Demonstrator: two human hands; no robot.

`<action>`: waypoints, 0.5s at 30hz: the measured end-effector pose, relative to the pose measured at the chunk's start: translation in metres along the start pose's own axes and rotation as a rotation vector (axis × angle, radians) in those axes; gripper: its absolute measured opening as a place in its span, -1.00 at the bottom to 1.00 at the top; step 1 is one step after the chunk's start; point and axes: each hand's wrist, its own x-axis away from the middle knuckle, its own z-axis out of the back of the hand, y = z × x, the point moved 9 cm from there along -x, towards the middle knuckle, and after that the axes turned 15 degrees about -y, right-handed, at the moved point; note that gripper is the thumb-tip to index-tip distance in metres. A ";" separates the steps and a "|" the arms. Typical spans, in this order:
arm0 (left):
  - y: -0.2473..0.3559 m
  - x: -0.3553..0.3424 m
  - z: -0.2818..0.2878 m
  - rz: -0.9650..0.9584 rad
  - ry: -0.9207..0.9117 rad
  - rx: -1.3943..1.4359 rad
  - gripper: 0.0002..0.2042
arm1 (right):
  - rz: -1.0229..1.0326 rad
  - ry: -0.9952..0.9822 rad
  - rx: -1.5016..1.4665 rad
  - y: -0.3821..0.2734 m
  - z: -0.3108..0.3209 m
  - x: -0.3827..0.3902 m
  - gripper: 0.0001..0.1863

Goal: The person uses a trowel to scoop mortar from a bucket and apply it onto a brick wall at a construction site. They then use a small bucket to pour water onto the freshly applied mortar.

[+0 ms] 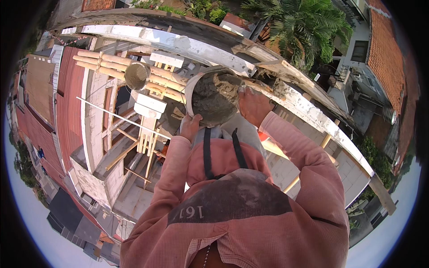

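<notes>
Head view: our left hand (191, 126) has its fingers closed on the near-left edge of the pale bucket (189, 94), grey mortar (214, 98) inside, in front of our body near the white wall top (308, 102). Our right hand (256, 107) is curled at the bucket's right side; can't tell what its fingers grip. Second bucket (136, 75) is by the bamboo poles (166, 73), left.

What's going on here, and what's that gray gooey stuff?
The person's left hand holds the near left edge of a bucket full of gray goo that looks like wet cement. The right hand is at the right edge, but how it grips is hard to see. Another bucket is by some wooden poles, off to the left.
</notes>
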 end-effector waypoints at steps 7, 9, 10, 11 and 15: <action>-0.003 0.003 0.003 0.008 0.019 0.083 -0.66 | 0.220 -0.488 -0.097 0.024 -0.068 -0.061 -0.68; -0.013 0.009 0.007 0.068 0.018 0.014 -0.67 | 0.245 -0.541 -0.219 0.041 -0.107 -0.065 -0.64; -0.007 0.009 0.003 0.035 0.013 0.014 -0.67 | 0.355 -0.529 -0.322 0.040 -0.113 -0.065 -0.58; -0.008 0.013 0.001 0.013 0.004 0.022 -0.67 | 0.309 -0.601 -0.675 0.038 -0.128 -0.059 -0.54; -0.025 0.009 0.018 0.039 -0.011 -0.091 -0.66 | 0.114 -0.695 -1.159 0.015 -0.151 -0.039 -0.38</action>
